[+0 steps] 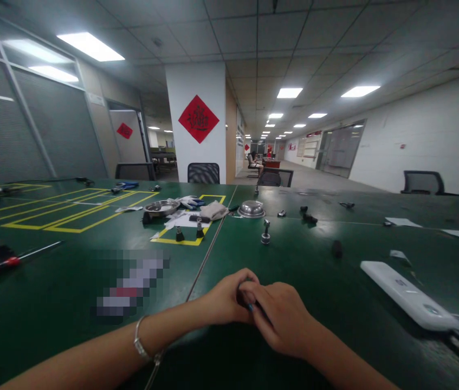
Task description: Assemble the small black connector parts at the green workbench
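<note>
- While both hands meet at the near worktop (70,336), I'm mid-fiddle: left hand (225,300) and right hand (280,319) pinch one small blue-tipped part (250,306).
- Next move likely needs steady fingertip grip; part mostly hidden.

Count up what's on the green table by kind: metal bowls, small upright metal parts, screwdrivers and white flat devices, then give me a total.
Metal bowls: 2, one upright and one upside down
Small upright metal parts: 3
Screwdrivers: 1
White flat devices: 1
Total: 7
Something small is pinched between both hands, mostly hidden, so it is not counted.
</note>
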`<state>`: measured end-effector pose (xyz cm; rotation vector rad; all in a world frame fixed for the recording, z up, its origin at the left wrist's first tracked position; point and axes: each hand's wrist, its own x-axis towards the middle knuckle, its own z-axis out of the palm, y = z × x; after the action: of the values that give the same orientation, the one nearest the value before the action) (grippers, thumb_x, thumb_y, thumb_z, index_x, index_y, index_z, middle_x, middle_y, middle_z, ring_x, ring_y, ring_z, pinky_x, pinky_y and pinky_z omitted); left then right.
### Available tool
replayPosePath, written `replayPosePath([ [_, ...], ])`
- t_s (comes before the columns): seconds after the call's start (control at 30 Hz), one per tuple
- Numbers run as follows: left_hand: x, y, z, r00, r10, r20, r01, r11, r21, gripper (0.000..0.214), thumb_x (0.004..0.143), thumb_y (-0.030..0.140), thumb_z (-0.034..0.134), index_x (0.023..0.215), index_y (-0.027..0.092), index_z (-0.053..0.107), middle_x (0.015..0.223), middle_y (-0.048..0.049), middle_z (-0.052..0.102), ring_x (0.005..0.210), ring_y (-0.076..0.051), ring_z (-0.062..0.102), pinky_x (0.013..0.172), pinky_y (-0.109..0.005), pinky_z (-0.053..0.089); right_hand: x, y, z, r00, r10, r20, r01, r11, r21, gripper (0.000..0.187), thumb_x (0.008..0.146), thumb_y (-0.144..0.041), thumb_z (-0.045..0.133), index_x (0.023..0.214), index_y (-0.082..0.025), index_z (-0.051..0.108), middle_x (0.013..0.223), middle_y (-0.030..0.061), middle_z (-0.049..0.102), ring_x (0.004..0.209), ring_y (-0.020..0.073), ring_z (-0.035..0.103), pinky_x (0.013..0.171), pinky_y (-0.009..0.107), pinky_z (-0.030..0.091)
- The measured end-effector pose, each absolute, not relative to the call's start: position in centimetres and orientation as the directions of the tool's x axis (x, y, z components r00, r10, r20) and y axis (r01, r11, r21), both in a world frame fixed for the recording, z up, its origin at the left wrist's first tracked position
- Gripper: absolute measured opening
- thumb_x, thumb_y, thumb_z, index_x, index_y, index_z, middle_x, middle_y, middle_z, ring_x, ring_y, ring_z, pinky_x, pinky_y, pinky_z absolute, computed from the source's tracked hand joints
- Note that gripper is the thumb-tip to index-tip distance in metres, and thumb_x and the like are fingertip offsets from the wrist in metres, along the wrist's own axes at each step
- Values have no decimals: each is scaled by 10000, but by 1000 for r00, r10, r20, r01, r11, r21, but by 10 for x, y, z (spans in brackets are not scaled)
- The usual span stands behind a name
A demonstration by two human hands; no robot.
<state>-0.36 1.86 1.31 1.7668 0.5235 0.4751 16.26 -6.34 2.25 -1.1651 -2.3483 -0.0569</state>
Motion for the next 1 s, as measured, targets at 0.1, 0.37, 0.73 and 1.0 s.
replayPosePath([
  [0.1, -3, 23, 10, 824, 565, 48, 84, -206, 975, 530, 551, 94, 774, 974, 177, 466, 757, 60, 607, 684, -115, 580, 601, -218, 439, 160, -61, 21, -469, 756, 457, 789, 591, -168, 245, 867, -211, 399, 1098, -223, 480, 850, 12, 640, 682, 186, 582, 621, 301, 306],
  [0.37, -6, 19, 17, 823, 563, 82, 93, -275, 957, 499, 596, 95, 757, 1006, 184, 486, 809, 52, 605, 716, -122, 591, 613, -224, 430, 159, -60, 18, -442, 790, 425, 822, 546, -161, 207, 895, -202, 424, 1097, -200, 474, 856, 25, 642, 687, 192, 590, 620, 301, 333],
  [0.73, -10, 10, 26, 826, 558, 78, 143, -341, 929, 508, 676, 142, 734, 1072, 194, 421, 861, 27, 629, 774, -153, 628, 604, -232, 450, 163, -67, 31, -605, 717, 346, 732, 672, -112, 399, 810, -27, 490, 1187, -154, 462, 1074, 67, 565, 904, 207, 516, 799, 324, 372],
  [1.0, -10, 6, 21, 803, 581, 134, 105, -360, 927, 465, 659, 91, 696, 1026, 190, 428, 856, 36, 575, 752, -131, 575, 592, -218, 415, 160, -67, 30, -599, 717, 357, 759, 651, -35, 396, 833, -131, 534, 1221, -163, 462, 1121, 93, 552, 951, 248, 504, 837, 376, 354],
])
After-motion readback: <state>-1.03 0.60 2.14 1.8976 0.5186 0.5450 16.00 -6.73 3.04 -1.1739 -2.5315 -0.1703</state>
